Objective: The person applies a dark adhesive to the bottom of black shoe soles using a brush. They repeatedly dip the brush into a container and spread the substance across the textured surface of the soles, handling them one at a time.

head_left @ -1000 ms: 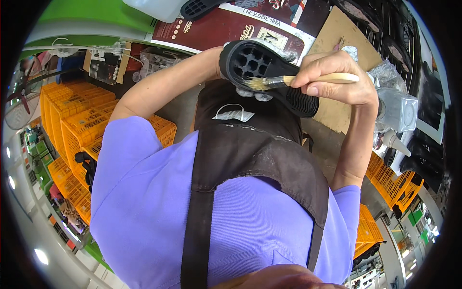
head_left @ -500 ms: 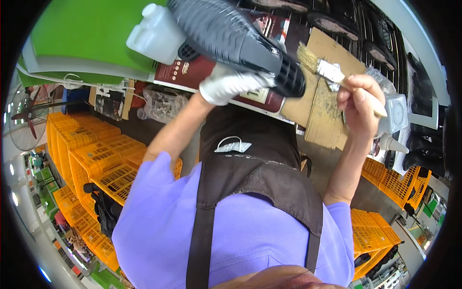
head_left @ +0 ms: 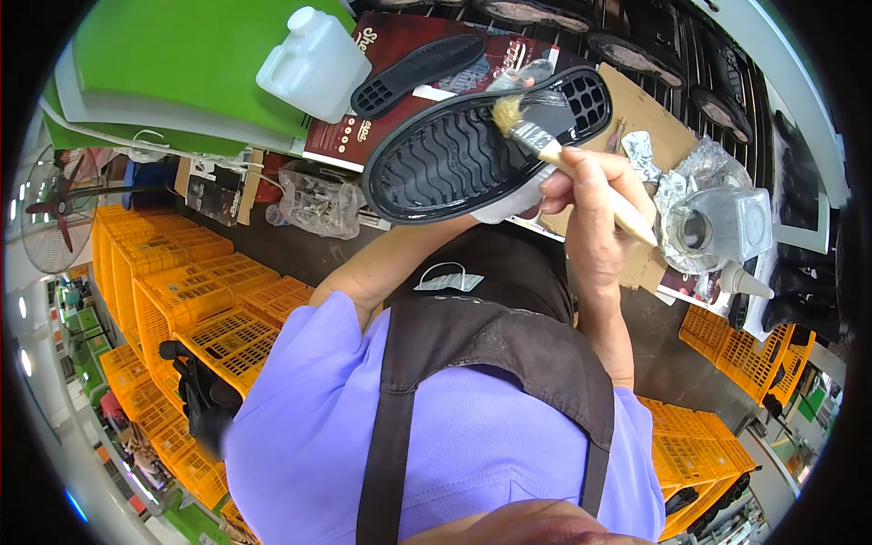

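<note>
A black rubber shoe sole (head_left: 436,150) lies tilted across my left hand (head_left: 513,198), its hollow, wavy-ribbed side and gridded heel toward me. White glove material shows under its near edge, and fingertips curl over the far edge; the rest of that hand is hidden behind the sole. My right hand (head_left: 599,204) is closed round the pale wooden handle of a paintbrush (head_left: 538,141). The yellowish bristles are at the sole's surface near the middle. Another black sole (head_left: 422,71) rests just beyond, on dark red printed card (head_left: 331,141).
A white plastic jug (head_left: 313,68) stands at the far left beside a green surface (head_left: 182,64). To the right are a clear container (head_left: 727,222) and cardboard (head_left: 658,118). Black shoes (head_left: 636,56) line a rack at the back. Orange crates (head_left: 191,282) are stacked to the left.
The sole has turned over from its ridged, wet-looking face to its hollow face and come nearer. My right hand has brought the brush leftward from beside the heel onto the sole.
</note>
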Demonstrator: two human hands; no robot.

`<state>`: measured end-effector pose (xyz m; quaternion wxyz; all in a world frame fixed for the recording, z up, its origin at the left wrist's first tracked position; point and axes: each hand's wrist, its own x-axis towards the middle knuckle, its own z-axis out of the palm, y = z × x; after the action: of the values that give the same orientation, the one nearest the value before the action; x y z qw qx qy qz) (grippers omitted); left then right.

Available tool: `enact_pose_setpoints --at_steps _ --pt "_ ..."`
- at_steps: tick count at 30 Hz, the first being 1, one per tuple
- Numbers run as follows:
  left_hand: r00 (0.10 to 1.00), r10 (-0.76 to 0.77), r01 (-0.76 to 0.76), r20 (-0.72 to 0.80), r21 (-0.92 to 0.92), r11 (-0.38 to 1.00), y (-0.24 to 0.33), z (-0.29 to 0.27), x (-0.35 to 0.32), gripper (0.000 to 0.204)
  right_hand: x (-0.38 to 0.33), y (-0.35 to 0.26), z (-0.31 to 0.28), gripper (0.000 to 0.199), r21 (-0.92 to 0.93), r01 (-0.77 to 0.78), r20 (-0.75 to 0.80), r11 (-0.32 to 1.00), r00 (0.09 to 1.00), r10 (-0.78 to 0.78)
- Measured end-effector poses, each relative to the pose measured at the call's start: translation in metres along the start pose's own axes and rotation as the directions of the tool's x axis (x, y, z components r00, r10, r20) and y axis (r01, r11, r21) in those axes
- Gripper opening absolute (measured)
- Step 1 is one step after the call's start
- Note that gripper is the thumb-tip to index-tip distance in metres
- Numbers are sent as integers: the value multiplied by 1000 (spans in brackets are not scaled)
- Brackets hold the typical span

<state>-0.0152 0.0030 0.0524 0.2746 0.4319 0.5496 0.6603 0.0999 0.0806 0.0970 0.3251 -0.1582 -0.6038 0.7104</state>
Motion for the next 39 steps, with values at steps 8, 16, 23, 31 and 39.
enact_pose_setpoints --at_steps 8,16,23,31,39 --pt "971 -221 233 92 -571 787 -51 2 -9 18 -4 3 24 19 -14 4 165 1000 986 -1" --pt "953 -218 297 210 -511 806 -58 11 -23 11 3 -2 28 17 -58 13 334 998 943 7" --pt "970 -161 201 184 -224 954 -30 10 -24 14 36 -4 10 16 -136 116 494 984 869 -34" --pt "806 -157 29 571 226 974 -22 -22 -33 54 69 8 -13 19 -200 18 610 980 785 110" --pt "817 -412 535 404 -262 803 -22 -48 -42 52 71 -2 -49 20 -302 -1 553 953 814 176"
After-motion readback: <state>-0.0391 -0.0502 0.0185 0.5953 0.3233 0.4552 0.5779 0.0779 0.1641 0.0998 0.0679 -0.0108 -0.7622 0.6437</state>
